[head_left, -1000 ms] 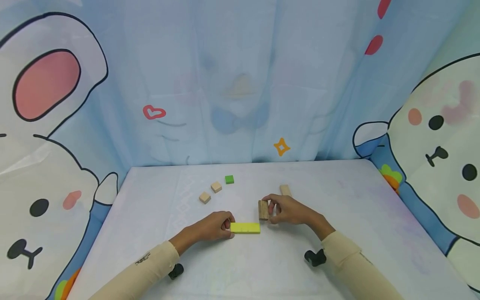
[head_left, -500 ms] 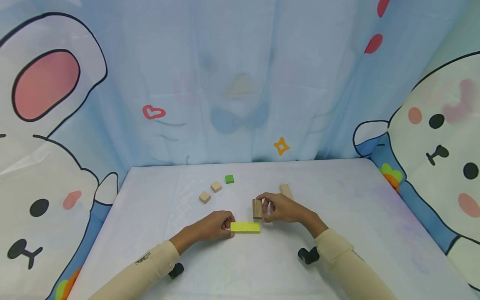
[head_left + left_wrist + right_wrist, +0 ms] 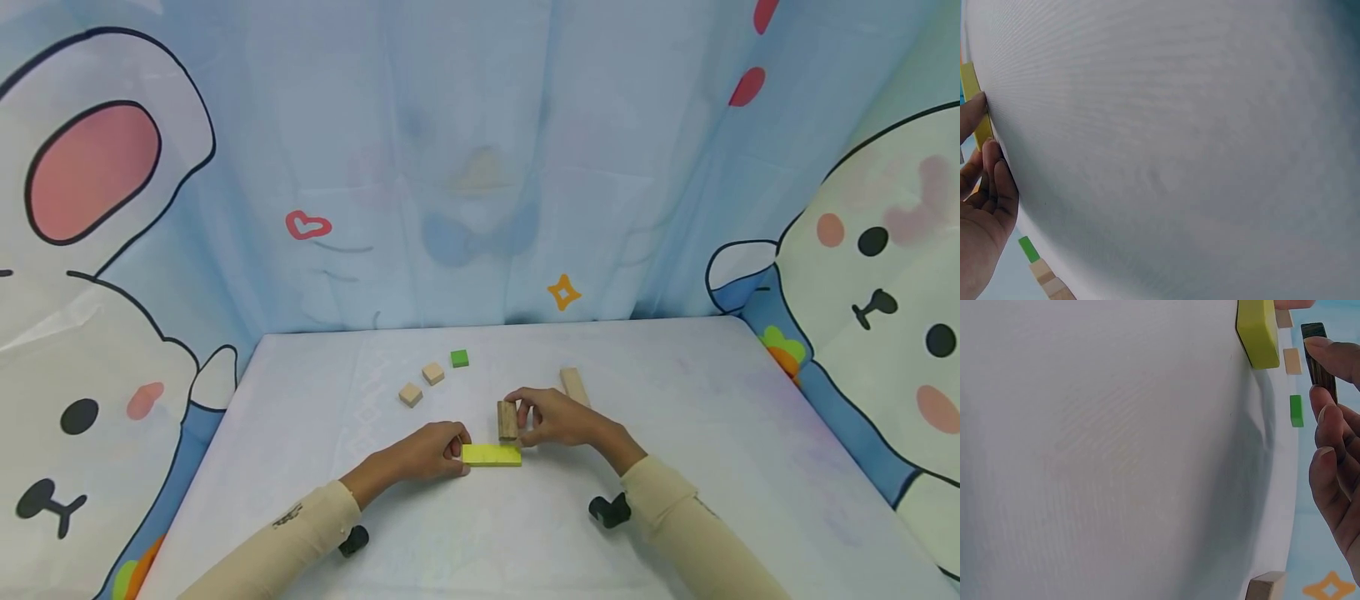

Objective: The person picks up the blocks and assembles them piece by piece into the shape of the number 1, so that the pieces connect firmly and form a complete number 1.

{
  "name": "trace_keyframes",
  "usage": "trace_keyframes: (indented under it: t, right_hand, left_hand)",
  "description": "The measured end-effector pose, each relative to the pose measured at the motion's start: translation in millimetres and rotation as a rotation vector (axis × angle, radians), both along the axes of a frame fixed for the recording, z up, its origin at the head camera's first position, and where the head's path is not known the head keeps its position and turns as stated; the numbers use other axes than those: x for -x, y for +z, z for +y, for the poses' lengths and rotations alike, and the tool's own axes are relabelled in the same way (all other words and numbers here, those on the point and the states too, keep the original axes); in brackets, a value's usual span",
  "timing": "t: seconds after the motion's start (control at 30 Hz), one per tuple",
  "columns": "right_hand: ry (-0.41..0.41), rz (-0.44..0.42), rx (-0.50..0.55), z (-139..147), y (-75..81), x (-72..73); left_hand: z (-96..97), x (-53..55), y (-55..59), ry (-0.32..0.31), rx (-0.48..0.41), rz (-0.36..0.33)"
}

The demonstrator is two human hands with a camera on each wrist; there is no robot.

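Observation:
My left hand (image 3: 429, 452) pinches the left end of a flat yellow block (image 3: 491, 455) that lies lengthwise on the table. Between the thumb and fingers of my right hand (image 3: 561, 417) is a dark brown wooden block (image 3: 507, 421) with streaky grain. It is held raised just behind the yellow block's right part; in the right wrist view the brown block (image 3: 1320, 362) hangs clear of the table. The left wrist view shows thumb and fingers on the yellow block (image 3: 970, 81).
Two small pale wooden cubes (image 3: 410, 394) and a green block (image 3: 459, 358) lie at the back left of the white table (image 3: 675, 400). A pale wooden plank (image 3: 574, 386) lies behind my right hand. A printed curtain (image 3: 480, 167) hangs at the table's far edge.
My right hand has moved left with the brown block, from beyond the yellow block's right end to behind its right part. The left hand and the yellow block have stayed put.

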State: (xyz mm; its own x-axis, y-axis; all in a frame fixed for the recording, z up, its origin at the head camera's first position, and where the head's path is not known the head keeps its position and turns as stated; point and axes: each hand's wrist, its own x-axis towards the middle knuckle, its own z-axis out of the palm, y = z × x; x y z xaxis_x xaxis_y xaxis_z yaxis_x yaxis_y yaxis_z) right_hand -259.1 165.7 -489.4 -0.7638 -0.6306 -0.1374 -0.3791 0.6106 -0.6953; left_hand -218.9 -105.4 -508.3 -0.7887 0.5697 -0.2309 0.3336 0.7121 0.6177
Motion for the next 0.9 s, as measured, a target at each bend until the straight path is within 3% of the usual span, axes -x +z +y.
trace_keyframes:
  t: [0.9]
  right_hand:
    - [0.012, -0.007, -0.034, -20, 2.0, -0.2]
  left_hand:
    - [-1.3, -1.7, 1.2, -0.015, -0.018, 0.018]
